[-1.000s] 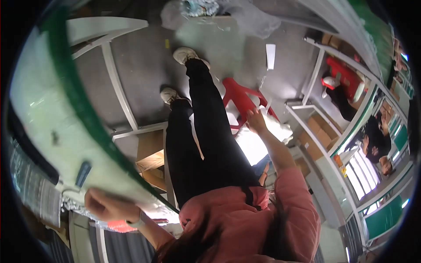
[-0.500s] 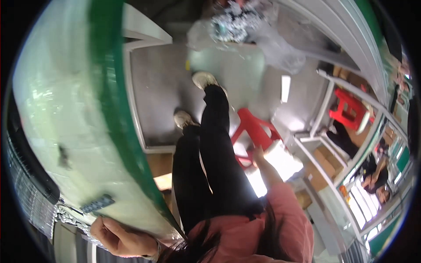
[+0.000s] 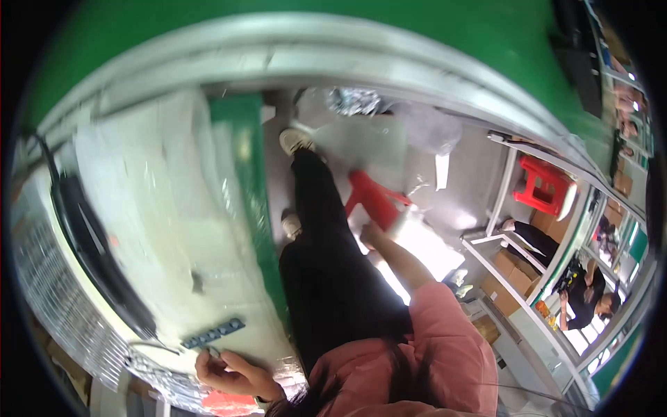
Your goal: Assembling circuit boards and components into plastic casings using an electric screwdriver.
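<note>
My left hand (image 3: 228, 373) rests at the near end of the pale covered worktable (image 3: 160, 229), fingers curled together. Whatever may be pinched at its fingertips is too small to make out. Just beyond the fingertips lies a dark blue strip with a row of round holes (image 3: 213, 333). Down to my right, my right hand (image 3: 373, 238) is closed at the seat edge of a red plastic stool (image 3: 375, 200). Strong glare washes out the stool's pale top (image 3: 424, 247), and the fingers are partly hidden.
A black long-bodied device (image 3: 101, 250) lies along the table's left side, near a clear ribbed stack (image 3: 69, 278). Ahead are a green-topped bench (image 3: 333, 21) and plastic bags (image 3: 424, 125). On the right, another red stool (image 3: 544, 186) and cardboard boxes (image 3: 511, 274) stand by a frame; a person sits beyond.
My view has swung so the worktable and far bench show more. My right hand and the red stool have shifted left and slightly up in view. My left hand stays by the blue strip.
</note>
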Action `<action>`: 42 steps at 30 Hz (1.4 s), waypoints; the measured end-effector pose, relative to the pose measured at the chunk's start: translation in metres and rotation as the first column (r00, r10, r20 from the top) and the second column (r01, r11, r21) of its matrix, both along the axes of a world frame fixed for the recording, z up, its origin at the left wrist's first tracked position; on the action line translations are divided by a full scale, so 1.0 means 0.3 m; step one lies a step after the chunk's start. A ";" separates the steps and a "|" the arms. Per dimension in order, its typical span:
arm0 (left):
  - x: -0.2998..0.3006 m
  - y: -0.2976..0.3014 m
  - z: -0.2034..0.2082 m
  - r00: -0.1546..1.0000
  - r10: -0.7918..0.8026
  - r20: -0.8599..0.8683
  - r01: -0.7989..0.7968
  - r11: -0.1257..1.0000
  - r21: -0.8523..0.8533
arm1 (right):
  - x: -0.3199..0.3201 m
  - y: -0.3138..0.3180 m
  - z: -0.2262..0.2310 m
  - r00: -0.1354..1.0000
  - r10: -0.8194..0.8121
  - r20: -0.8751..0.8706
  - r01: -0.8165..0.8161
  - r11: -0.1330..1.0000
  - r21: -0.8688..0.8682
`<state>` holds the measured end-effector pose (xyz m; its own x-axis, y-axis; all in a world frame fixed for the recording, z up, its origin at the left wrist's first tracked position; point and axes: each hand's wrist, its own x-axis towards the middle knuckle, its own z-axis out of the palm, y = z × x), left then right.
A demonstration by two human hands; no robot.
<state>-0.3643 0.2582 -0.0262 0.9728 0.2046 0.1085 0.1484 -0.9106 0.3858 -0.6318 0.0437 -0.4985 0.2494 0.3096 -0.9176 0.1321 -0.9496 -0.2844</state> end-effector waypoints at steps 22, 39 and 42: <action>0.042 -0.063 0.012 0.991 0.028 0.131 -0.004 0.983 -0.183 | 0.499 -0.606 0.810 0.511 -0.744 0.430 0.836 0.547 -0.048; -0.066 0.044 0.058 0.959 -0.013 0.282 0.133 0.901 -0.412 | 1.219 0.023 2.703 0.858 -0.242 0.453 -0.337 0.400 0.852; -0.042 0.046 0.027 0.961 -0.002 0.276 0.124 0.896 -0.426 | 1.361 0.171 3.060 0.629 -0.442 0.640 -0.683 0.080 0.726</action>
<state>-0.3771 0.2719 -0.0181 0.9336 0.2296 0.2751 -0.0657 -0.6451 0.7613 -0.2234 0.0950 0.4196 0.2865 0.7346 0.6150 0.8372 0.1201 -0.5335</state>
